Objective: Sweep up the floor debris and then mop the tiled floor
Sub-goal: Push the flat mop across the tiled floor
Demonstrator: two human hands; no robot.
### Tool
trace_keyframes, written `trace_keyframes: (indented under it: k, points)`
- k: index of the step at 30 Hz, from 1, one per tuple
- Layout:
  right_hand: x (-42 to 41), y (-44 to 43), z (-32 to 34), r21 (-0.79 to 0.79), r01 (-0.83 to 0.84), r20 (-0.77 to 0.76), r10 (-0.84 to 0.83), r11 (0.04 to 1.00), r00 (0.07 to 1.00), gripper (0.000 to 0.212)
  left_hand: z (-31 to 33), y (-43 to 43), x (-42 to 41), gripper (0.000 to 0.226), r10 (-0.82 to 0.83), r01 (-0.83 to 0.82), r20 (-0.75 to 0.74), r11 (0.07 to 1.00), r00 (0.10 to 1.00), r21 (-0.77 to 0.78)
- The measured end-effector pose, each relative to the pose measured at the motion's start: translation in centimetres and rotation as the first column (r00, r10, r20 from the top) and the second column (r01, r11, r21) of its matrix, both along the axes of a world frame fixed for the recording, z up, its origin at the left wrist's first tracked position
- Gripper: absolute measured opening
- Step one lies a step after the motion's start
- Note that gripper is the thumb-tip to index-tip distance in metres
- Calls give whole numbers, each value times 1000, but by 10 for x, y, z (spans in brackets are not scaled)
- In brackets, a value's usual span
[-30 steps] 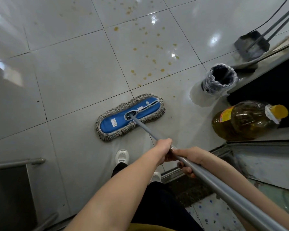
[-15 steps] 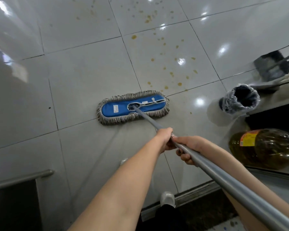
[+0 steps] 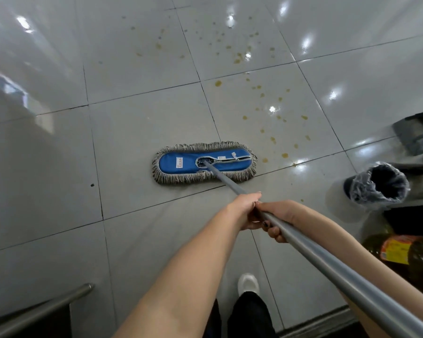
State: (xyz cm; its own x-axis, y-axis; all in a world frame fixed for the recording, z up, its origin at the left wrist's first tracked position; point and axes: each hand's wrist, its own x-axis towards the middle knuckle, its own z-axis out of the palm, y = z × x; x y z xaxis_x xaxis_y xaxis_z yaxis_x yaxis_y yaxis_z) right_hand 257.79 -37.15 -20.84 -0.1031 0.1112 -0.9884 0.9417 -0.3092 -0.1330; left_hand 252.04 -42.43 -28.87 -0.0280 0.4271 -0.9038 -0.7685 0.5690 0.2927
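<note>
A flat mop head (image 3: 204, 162), blue on top with a grey fringe, lies flat on the glossy grey tiled floor (image 3: 142, 132). Its grey metal handle (image 3: 310, 250) runs from the head down to the lower right. My left hand (image 3: 247, 211) grips the handle farther down the pole toward the head. My right hand (image 3: 277, 219) grips it just behind, the two hands touching. Yellow-brown spots (image 3: 270, 111) are scattered over the tiles beyond and to the right of the mop head.
A small bin lined with plastic (image 3: 376, 185) stands at the right. A dark dustpan (image 3: 416, 134) sits behind it. A bottle of oil (image 3: 405, 252) lies at the right edge. A metal rail (image 3: 42, 311) is at the lower left. My shoe (image 3: 248, 284) is below the hands.
The mop head has slid forward across the tile and turned level, coming closer to the yellow-brown spots. Both hands keep their grip on the handle. I have stepped forward.
</note>
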Motion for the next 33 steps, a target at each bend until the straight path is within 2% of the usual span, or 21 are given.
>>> trace_keyframes:
  k: [7, 14, 24, 33]
  points:
    - [-51, 23, 5, 25, -40, 18, 40, 999, 999, 53, -3, 24, -42, 23, 103, -101, -37, 994, 994, 47]
    - [-112, 82, 5, 1, -74, -13, 74, 997, 997, 50, -5, 77, -106, 27, 114, -110, -66, 992, 991, 65]
    - [-228, 182, -9, -29, -134, -52, 133, 991, 990, 51, -2, 171, -222, 30, 159, -162, -150, 987, 976, -5]
    - [-325, 220, -7, -37, -211, -58, 209, 977, 976, 48, 5, 205, -313, 30, 148, -146, -119, 989, 982, 23]
